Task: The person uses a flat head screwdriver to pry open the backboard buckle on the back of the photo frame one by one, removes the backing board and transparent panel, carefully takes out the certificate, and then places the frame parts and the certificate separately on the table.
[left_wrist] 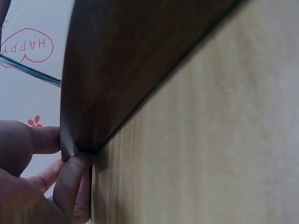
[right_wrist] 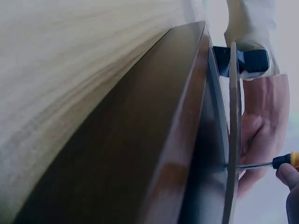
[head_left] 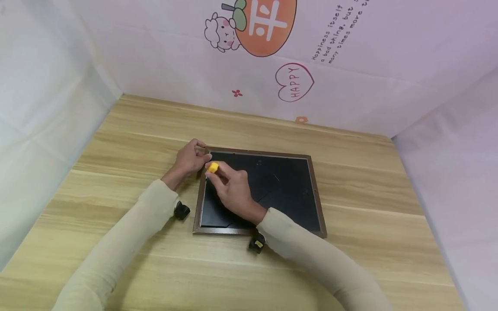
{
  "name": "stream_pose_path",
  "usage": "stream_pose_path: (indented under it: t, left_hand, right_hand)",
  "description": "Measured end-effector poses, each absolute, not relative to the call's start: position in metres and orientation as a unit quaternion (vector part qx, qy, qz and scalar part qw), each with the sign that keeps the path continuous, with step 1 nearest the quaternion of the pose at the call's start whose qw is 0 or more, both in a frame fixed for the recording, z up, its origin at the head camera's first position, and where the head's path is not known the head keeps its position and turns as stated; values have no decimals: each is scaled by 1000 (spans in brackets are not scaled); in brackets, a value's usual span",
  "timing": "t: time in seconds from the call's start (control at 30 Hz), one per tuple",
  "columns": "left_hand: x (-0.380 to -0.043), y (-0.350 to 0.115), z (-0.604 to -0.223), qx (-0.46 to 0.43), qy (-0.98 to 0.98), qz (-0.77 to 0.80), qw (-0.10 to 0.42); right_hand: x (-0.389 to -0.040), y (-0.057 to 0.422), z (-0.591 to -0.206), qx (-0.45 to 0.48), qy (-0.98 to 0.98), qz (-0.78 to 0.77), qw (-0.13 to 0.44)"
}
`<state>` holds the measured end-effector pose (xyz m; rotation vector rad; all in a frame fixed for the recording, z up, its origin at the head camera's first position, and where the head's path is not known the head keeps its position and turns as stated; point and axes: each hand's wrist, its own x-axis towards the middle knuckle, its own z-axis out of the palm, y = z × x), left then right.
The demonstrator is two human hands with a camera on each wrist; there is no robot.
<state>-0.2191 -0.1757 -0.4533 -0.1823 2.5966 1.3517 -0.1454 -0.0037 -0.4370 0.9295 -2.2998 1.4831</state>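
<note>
A brown picture frame (head_left: 319, 203) lies on the table with its black backing panel (head_left: 288, 190) facing up. My left hand (head_left: 190, 160) grips the frame's far left corner; the left wrist view shows its fingers (left_wrist: 74, 175) bent around that corner. Between thumb and fingers, my right hand (head_left: 235, 190) pinches a screwdriver (right_wrist: 280, 161) with a yellow handle and black collar. In the right wrist view its thin metal shaft points toward the panel and crosses a thin edge (right_wrist: 232, 130). From above, the handle hides the tip, near the frame's left side.
The wooden table (head_left: 362, 181) extends around the frame on all sides. Behind it hangs a white printed cloth (head_left: 175, 65), with more cloth at left and right. Black wrist cameras (head_left: 181, 211) sit on both sleeves, the right one close to the frame's near edge.
</note>
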Motion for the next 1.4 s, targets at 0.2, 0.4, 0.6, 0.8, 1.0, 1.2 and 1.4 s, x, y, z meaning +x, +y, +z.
stream_pose_path:
  t: [0.2, 0.4, 0.6, 0.8, 1.0, 1.2, 1.4]
  left_hand:
    - [-218, -175, -453, -59, 876, 466, 106]
    - [-217, -178, -452, -61, 873, 474, 97]
    - [-217, -177, -453, -63, 874, 469, 106]
    - [-217, -178, -452, -67, 875, 467, 104]
    - [-216, -179, -451, -60, 880, 460, 101]
    - [-216, -179, -451, -62, 877, 465, 103]
    - [-218, -179, -450, -48, 884, 452, 105]
  right_hand:
    - [-149, 19, -444, 256, -780, 567, 63]
    - [-149, 43, -447, 193, -790, 582, -13]
    - [-153, 48, -450, 222, -803, 553, -7]
    - [-157, 30, -440, 299, -817, 490, 51]
    - [-155, 15, -427, 301, -829, 469, 41]
    - [-155, 5, -420, 314, -836, 450, 30]
    - [-159, -1, -411, 337, -844, 416, 25]
